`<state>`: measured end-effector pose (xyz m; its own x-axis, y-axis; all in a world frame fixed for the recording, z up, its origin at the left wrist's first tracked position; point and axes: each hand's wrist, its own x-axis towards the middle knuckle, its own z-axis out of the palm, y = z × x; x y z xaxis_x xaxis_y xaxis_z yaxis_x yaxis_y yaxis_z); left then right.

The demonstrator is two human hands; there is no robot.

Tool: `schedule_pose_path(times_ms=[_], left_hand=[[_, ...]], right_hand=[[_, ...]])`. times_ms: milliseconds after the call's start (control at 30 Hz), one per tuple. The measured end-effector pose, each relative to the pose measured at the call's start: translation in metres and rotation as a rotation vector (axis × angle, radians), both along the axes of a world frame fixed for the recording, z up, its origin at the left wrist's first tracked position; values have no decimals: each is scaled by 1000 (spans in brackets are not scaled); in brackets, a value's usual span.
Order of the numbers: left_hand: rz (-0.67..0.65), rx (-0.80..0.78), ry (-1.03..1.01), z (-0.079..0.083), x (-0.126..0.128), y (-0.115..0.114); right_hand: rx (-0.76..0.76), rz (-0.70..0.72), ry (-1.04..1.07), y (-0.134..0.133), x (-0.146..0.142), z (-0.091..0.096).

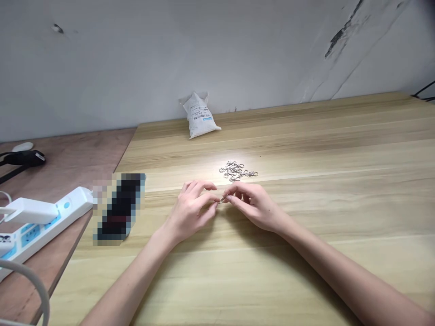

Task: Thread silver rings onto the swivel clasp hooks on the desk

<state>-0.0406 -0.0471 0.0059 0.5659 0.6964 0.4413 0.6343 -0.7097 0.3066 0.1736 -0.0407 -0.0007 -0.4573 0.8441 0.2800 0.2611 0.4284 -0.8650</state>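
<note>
My left hand (190, 208) and my right hand (253, 203) meet fingertip to fingertip just above the light wooden table (306, 217). Both pinch one small silver metal clasp (222, 199) between thumb and forefinger. Just beyond the fingers lies a loose pile of several similar silver clasps and rings (237, 170), a short way from both hands. The clasp itself is tiny and partly covered by my fingers.
A small white plastic bag with a barcode label (199, 115) leans by the wall at the back. A blurred dark object (118, 208) lies left of my hands. A white power strip with a plug (41, 217) and a black device (25, 158) sit on the adjoining brown table.
</note>
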Motion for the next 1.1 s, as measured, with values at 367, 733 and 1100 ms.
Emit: schedule_pose_path(times_ms=[367,733,1100], left_hand=[[18,-314,-178,-1,0,-1],[28,-103,39,1,0,0],[58,-149,39,3,-1,-3]], right_hand=[[-120,-8,131,-4,-3,4],[504,-13,-249,0,1,-3],[713,-105,-280,-3,-4,5]])
